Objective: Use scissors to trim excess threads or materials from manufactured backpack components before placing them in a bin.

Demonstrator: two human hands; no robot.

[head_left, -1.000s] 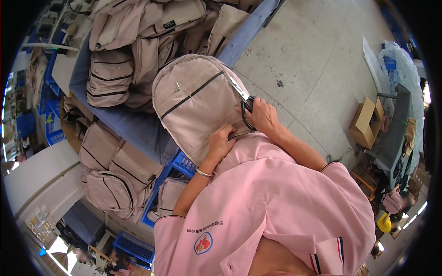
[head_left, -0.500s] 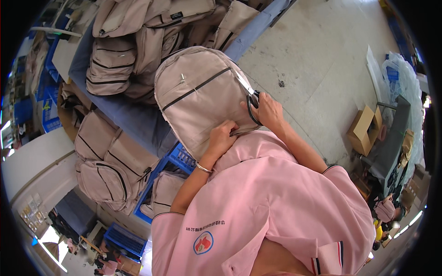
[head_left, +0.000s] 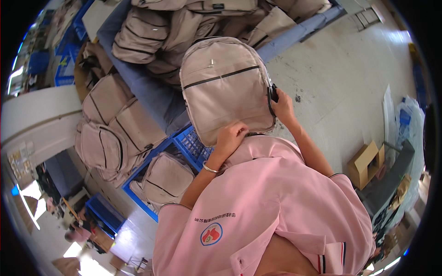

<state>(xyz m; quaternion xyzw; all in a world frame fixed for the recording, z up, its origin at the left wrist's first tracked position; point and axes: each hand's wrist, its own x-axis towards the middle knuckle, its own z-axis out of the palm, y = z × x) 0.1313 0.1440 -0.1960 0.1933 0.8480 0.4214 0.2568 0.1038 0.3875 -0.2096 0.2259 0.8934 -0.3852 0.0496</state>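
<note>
A beige backpack point(head_left: 223, 94) with a black zipper line across its front stands propped against my waist, leaning on the table edge. My left hand point(head_left: 231, 137) is closed at the bag's bottom edge, fingers curled and pinching the fabric there. At the right side of the bag, my right hand point(head_left: 282, 106) is closed round the black handles of a pair of scissors point(head_left: 275, 93). The scissor blades are mostly hidden along the bag's side edge. A small pale tag or zipper pull point(head_left: 212, 63) sits on the upper front.
Beige backpacks point(head_left: 184, 34) lie heaped on a blue-covered table point(head_left: 138, 78) ahead. More backpacks point(head_left: 108, 129) are stacked at the left, and one lies in a blue crate point(head_left: 146, 208). An open cardboard box point(head_left: 366, 165) sits on the right beside a grey surface point(head_left: 391, 179).
The view has turned, and the backpack stands straighter. The scissors have swung in against the bag's side, so their blades show less. Both hands keep their hold.
</note>
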